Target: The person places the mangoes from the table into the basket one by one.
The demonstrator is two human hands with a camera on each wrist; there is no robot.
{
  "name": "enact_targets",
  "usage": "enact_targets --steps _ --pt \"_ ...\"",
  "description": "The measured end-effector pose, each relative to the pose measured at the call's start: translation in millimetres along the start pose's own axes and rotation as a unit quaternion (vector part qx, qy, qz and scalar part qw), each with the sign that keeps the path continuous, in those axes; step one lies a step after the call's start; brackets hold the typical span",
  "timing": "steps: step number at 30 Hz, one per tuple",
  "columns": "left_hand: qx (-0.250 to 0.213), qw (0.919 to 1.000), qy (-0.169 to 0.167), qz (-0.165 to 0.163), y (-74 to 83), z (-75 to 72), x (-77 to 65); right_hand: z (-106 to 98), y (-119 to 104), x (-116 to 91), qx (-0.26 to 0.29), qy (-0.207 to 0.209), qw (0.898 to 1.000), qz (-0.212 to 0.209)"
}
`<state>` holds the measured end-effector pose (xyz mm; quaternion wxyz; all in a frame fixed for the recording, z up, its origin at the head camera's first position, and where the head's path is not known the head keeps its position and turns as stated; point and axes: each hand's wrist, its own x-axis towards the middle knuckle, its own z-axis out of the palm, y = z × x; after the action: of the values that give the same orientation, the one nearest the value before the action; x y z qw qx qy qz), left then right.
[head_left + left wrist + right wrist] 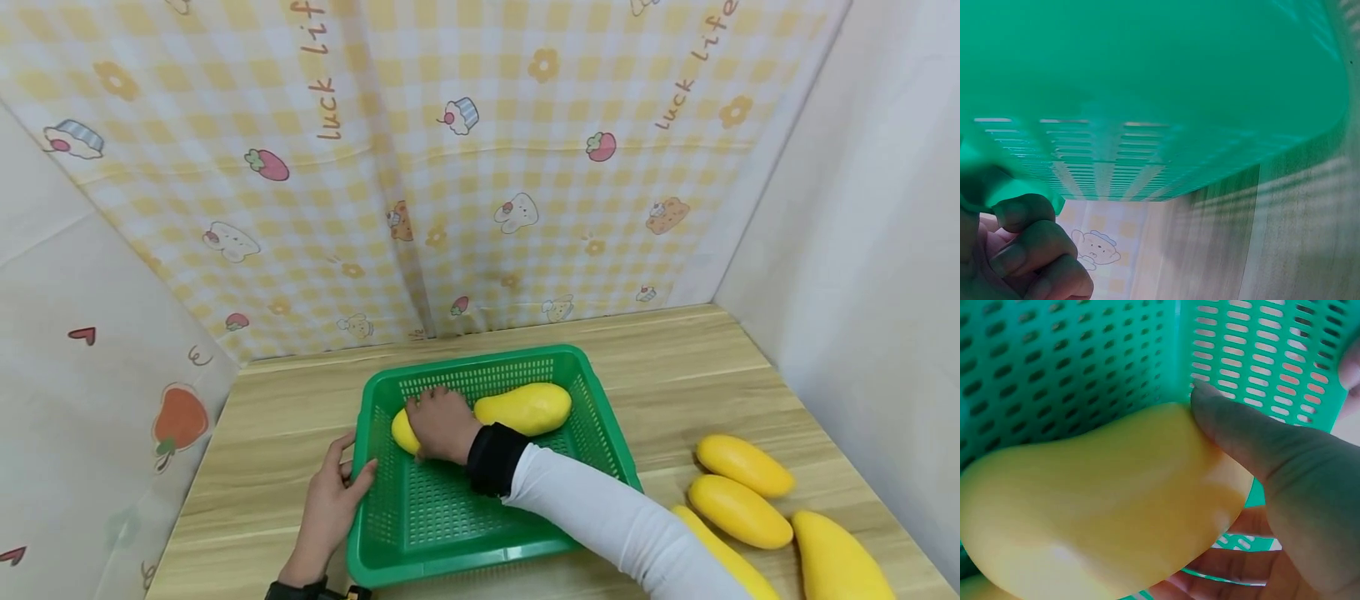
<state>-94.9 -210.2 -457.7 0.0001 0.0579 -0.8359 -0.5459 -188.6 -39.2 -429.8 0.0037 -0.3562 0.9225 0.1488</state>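
A green plastic basket (465, 563) with slotted walls sits on the table. My left hand (330, 500) grips its left side, thumb over the rim and fingers outside the wall; the left wrist view shows those fingers (1041, 253) curled beside the slotted side. Inside the basket, toward the back left, my right hand (444, 425) holds a yellow mango (1104, 506). In the right wrist view the thumb lies on top of one end and the other fingers pass underneath. A second mango (525, 408) rests in the basket to the right of that hand.
Several more mangoes lie on the table right of the basket, among them an upper one (742, 464) and a large one (840, 554); my right sleeve (615, 517) partly covers another. A patterned cloth (480, 167) hangs behind the wooden table (675, 358).
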Motion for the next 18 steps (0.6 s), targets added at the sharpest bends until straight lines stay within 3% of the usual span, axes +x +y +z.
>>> enact_targets --steps 4,10,18 --pt "0.006 1.0000 0.000 0.002 1.2 -0.6 -0.9 0.2 -3.0 -0.2 -0.042 0.014 0.999 -0.006" --pt "0.026 0.9993 0.000 0.027 1.5 -0.3 -1.2 2.5 -1.3 2.7 -0.011 0.002 1.000 0.001" --pt "0.032 0.9994 0.001 0.009 0.2 0.3 -0.3 6.3 2.8 4.0 0.009 0.041 0.999 -0.016"
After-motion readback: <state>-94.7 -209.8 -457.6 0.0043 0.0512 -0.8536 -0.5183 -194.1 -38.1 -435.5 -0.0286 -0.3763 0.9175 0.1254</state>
